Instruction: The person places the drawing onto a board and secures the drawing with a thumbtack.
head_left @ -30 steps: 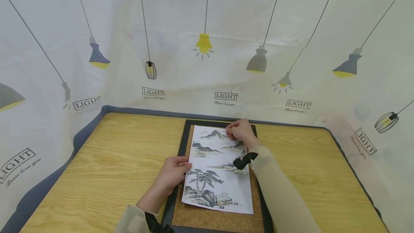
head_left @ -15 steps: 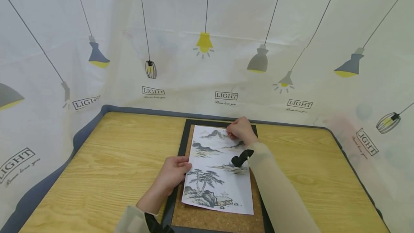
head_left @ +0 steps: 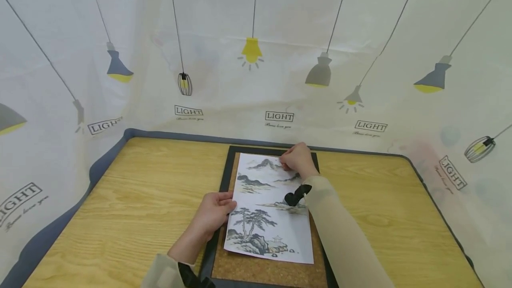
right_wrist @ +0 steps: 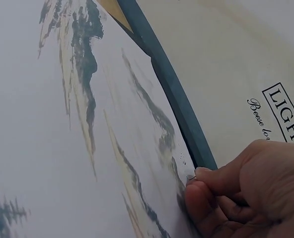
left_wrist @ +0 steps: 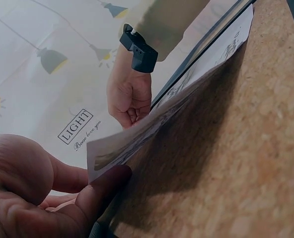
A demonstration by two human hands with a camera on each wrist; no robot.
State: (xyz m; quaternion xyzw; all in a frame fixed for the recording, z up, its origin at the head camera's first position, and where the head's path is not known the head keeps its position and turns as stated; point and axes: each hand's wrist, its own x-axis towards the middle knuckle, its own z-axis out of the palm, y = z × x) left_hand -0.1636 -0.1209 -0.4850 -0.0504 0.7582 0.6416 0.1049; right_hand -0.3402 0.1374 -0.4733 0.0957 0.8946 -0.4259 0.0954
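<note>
A white paper sheet (head_left: 272, 234) printed with an ink landscape of mountains and pine trees lies over a black-framed cork board (head_left: 240, 268). My left hand (head_left: 216, 211) pinches the sheet's left edge between thumb and fingers. That edge is lifted off the cork, as the left wrist view shows. Near the sheet's top edge, my right hand (head_left: 299, 161) pinches a tiny shiny pin (right_wrist: 191, 177) between thumb and forefinger, right at the paper. Most of the pin is hidden by the fingertips, so how deep it sits cannot be told.
The board lies on a light wooden table (head_left: 160, 172), close to its back edge. Behind and beside the table hangs a white curtain (head_left: 216, 57) printed with lamps and LIGHT labels. Each wrist carries a black strapped device (left_wrist: 142, 54).
My right wrist has shifted slightly up and to the left while its fingertips stay at the sheet's top edge. The left hand and the sheet hold their places.
</note>
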